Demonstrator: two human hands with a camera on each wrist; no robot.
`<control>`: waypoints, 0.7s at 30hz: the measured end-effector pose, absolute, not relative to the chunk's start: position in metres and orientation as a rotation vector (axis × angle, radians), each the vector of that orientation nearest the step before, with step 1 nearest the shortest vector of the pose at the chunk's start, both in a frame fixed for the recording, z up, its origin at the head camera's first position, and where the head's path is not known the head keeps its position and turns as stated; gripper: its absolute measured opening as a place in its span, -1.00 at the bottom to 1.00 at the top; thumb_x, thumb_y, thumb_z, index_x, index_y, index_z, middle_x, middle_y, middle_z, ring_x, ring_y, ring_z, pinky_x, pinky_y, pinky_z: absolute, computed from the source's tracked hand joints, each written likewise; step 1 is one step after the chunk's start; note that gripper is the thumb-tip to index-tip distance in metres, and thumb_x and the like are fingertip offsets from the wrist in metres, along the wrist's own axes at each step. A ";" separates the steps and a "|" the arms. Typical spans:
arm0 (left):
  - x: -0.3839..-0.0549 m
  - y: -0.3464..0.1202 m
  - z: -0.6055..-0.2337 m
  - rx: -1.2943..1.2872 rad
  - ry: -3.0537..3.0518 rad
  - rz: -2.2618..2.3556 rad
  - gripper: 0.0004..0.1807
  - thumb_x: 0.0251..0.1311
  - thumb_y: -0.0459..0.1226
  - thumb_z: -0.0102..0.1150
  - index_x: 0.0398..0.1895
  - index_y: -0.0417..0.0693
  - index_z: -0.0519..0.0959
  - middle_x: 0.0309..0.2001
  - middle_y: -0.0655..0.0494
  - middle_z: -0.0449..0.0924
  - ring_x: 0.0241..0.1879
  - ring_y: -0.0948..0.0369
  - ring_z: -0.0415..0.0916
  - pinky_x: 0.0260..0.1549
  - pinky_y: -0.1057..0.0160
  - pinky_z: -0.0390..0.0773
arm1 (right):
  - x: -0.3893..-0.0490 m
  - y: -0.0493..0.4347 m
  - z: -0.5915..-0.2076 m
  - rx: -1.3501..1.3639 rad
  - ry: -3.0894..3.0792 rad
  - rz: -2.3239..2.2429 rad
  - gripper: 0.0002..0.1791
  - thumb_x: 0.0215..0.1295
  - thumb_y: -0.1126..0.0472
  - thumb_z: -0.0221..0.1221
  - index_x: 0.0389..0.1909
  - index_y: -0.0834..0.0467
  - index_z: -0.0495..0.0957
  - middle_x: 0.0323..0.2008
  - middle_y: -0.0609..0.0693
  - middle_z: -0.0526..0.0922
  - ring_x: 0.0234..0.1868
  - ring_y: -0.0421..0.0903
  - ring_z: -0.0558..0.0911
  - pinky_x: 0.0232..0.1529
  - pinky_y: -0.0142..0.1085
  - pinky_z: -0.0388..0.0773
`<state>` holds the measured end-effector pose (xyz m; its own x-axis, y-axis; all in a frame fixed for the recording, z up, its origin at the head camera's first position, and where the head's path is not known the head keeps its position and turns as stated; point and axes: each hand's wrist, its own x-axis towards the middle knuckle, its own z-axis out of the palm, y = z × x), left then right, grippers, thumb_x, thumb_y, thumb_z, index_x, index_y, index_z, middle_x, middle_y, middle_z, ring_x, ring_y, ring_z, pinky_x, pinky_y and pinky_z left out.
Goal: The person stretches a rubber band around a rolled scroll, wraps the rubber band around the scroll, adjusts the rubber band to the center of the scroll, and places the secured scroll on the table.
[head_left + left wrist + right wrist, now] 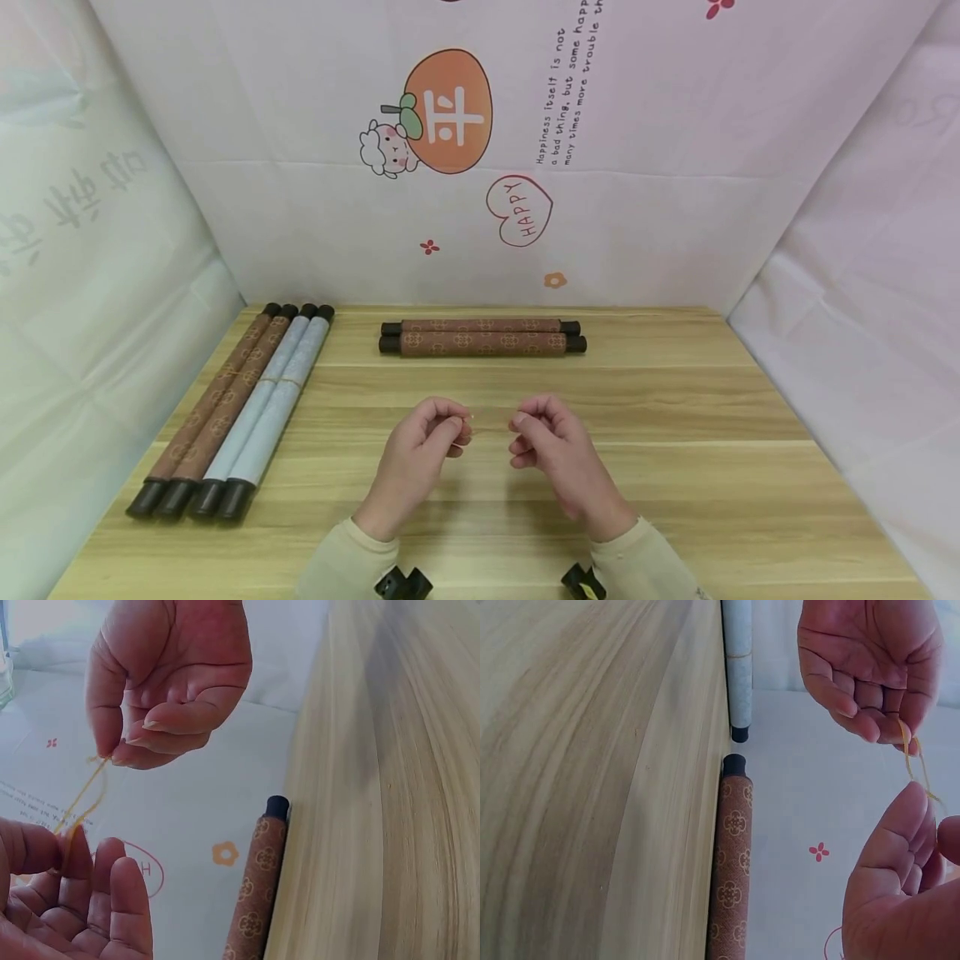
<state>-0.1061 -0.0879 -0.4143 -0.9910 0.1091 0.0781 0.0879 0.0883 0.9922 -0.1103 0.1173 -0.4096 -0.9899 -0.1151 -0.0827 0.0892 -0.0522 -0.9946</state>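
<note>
Between my two hands runs a thin yellow string loop (80, 795), close over the middle of the table. My left hand (420, 454) pinches one part of it between thumb and forefinger, with the other fingers loosely bent. On the opposite side, my right hand (558, 454) pinches the string by thumb and fingertips. In the right wrist view, the loop (908, 757) hangs from the left fingertips down to the right ones. Beyond the hands lie two brown flower-patterned scrolls (480, 343) with black end knobs, side by side and parallel to the back edge.
At the table's left edge lie two brown patterned scrolls (220, 408) beside two pale blue scrolls (279, 398), with thin yellowish ties round their middles. The wooden table (675, 400) meets a printed white cloth (637, 242) at the back; white cloth also hangs on both sides.
</note>
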 end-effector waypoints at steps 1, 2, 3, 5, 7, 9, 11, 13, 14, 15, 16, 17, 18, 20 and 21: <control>-0.106 -0.088 -0.414 0.211 2.300 2.110 -0.80 0.54 -0.29 0.03 0.00 -0.15 0.62 -0.19 -0.13 0.69 -0.14 0.03 0.68 -0.15 0.25 0.71 | -0.110 0.117 -0.410 -0.027 2.064 -2.185 -0.81 0.54 0.22 0.12 -0.03 0.27 0.41 -0.16 0.09 0.59 -0.26 -0.06 0.62 -0.22 -0.25 0.72; -0.106 -0.089 -0.414 0.211 2.298 2.114 -0.80 0.54 -0.29 0.03 0.01 -0.14 0.62 -0.21 -0.14 0.68 -0.16 0.03 0.68 -0.15 0.25 0.71 | -0.110 0.117 -0.410 -0.028 2.064 -2.194 -0.81 0.53 0.23 0.13 -0.04 0.27 0.41 -0.15 0.09 0.59 -0.24 -0.05 0.63 -0.21 -0.24 0.72; -0.106 -0.089 -0.414 0.210 2.297 2.114 -0.80 0.53 -0.30 0.03 0.03 -0.13 0.62 -0.22 -0.15 0.67 -0.17 0.05 0.67 -0.15 0.25 0.71 | -0.110 0.117 -0.410 -0.030 2.063 -2.205 -0.81 0.52 0.23 0.14 -0.04 0.27 0.42 -0.13 0.09 0.60 -0.22 -0.04 0.63 -0.19 -0.23 0.72; -0.106 -0.090 -0.415 0.208 2.284 2.109 -0.80 0.53 -0.30 0.04 0.06 -0.12 0.60 -0.22 -0.16 0.66 -0.18 0.04 0.67 -0.15 0.25 0.72 | -0.110 0.118 -0.409 -0.044 2.070 -2.227 -0.82 0.52 0.25 0.14 -0.04 0.28 0.42 -0.08 0.09 0.61 -0.16 -0.02 0.64 -0.15 -0.21 0.73; -0.107 -0.090 -0.417 0.218 2.281 2.077 -0.78 0.52 -0.28 0.07 0.11 -0.12 0.57 -0.19 -0.20 0.65 -0.17 0.03 0.66 -0.15 0.25 0.72 | -0.110 0.118 -0.409 -0.069 2.080 -2.249 -0.82 0.51 0.26 0.14 -0.06 0.30 0.43 -0.04 0.11 0.62 -0.12 0.00 0.65 -0.10 -0.19 0.73; -0.108 -0.090 -0.420 0.244 2.306 2.007 -0.73 0.52 -0.23 0.11 0.17 -0.11 0.55 -0.14 -0.16 0.66 -0.14 0.03 0.67 -0.14 0.24 0.72 | -0.109 0.118 -0.408 -0.107 2.109 -2.251 -0.82 0.50 0.27 0.17 -0.07 0.31 0.44 -0.05 0.13 0.63 -0.12 0.01 0.67 -0.06 -0.18 0.73; -0.107 -0.089 -0.421 0.290 2.357 1.897 -0.63 0.51 -0.13 0.14 0.25 -0.09 0.53 0.00 -0.08 0.67 -0.06 0.05 0.67 -0.09 0.22 0.71 | -0.109 0.117 -0.407 -0.150 2.154 -2.233 -0.80 0.47 0.27 0.20 -0.10 0.33 0.45 -0.10 0.14 0.63 -0.15 0.00 0.67 -0.06 -0.19 0.73; -0.107 -0.087 -0.422 0.354 2.402 1.796 -0.53 0.49 -0.04 0.16 0.33 -0.06 0.50 0.17 -0.01 0.64 0.05 0.07 0.67 -0.02 0.19 0.70 | -0.109 0.117 -0.407 -0.190 2.215 -2.193 -0.80 0.44 0.27 0.24 -0.12 0.33 0.48 -0.19 0.13 0.63 -0.21 -0.02 0.67 -0.10 -0.23 0.72; -0.107 -0.086 -0.421 0.391 2.414 1.758 -0.47 0.48 -0.01 0.17 0.38 -0.05 0.48 0.26 0.02 0.60 0.12 0.06 0.65 0.02 0.17 0.69 | -0.109 0.116 -0.407 -0.212 2.244 -2.167 -0.80 0.44 0.28 0.25 -0.13 0.33 0.49 -0.22 0.13 0.62 -0.24 -0.04 0.65 -0.12 -0.25 0.71; -0.107 -0.084 -0.421 0.430 2.417 1.734 -0.43 0.47 0.02 0.17 0.42 -0.03 0.46 0.34 0.04 0.55 0.17 0.06 0.63 0.06 0.16 0.68 | -0.109 0.116 -0.407 -0.227 2.277 -2.137 -0.82 0.43 0.29 0.25 -0.13 0.32 0.50 -0.25 0.11 0.61 -0.26 -0.05 0.64 -0.14 -0.28 0.70; -0.106 -0.082 -0.420 0.474 2.414 1.717 -0.40 0.47 0.03 0.18 0.45 -0.04 0.44 0.40 0.05 0.51 0.21 0.05 0.61 0.10 0.15 0.66 | -0.109 0.115 -0.407 -0.243 2.312 -2.103 -0.84 0.42 0.29 0.26 -0.14 0.30 0.52 -0.28 0.10 0.61 -0.29 -0.07 0.62 -0.19 -0.31 0.68; -0.107 -0.080 -0.419 0.516 2.399 1.716 -0.37 0.47 0.02 0.17 0.48 -0.06 0.41 0.44 0.05 0.47 0.25 0.05 0.59 0.13 0.15 0.65 | -0.108 0.115 -0.407 -0.261 2.343 -2.066 -0.86 0.42 0.28 0.26 -0.14 0.28 0.54 -0.29 0.09 0.61 -0.31 -0.08 0.61 -0.22 -0.33 0.66; -0.107 -0.079 -0.418 0.557 2.381 1.721 -0.35 0.47 0.01 0.17 0.51 -0.08 0.38 0.46 0.04 0.45 0.26 0.04 0.58 0.15 0.16 0.64 | -0.108 0.115 -0.407 -0.276 2.367 -2.031 -0.88 0.43 0.28 0.26 -0.15 0.24 0.55 -0.30 0.08 0.61 -0.32 -0.10 0.61 -0.23 -0.34 0.65; -0.108 -0.077 -0.416 0.626 2.348 1.729 -0.32 0.48 -0.03 0.16 0.55 -0.13 0.32 0.47 0.03 0.43 0.28 0.06 0.57 0.18 0.19 0.62 | -0.107 0.115 -0.407 -0.300 2.390 -1.981 -0.90 0.44 0.26 0.25 -0.14 0.20 0.57 -0.29 0.07 0.63 -0.32 -0.10 0.61 -0.24 -0.35 0.64; -0.109 -0.076 -0.416 0.648 2.338 1.727 -0.32 0.49 -0.04 0.15 0.56 -0.12 0.31 0.44 0.05 0.46 0.27 0.09 0.58 0.17 0.21 0.62 | -0.106 0.115 -0.407 -0.310 2.391 -1.964 -0.91 0.45 0.25 0.25 -0.14 0.19 0.58 -0.28 0.08 0.64 -0.31 -0.10 0.62 -0.23 -0.35 0.64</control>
<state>-0.1087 -0.0762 -0.4160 -0.8926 0.4339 0.1229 0.2448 0.2375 0.9400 -0.1064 0.1151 -0.4067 -0.9796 -0.1735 0.1012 -0.1330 0.1826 -0.9742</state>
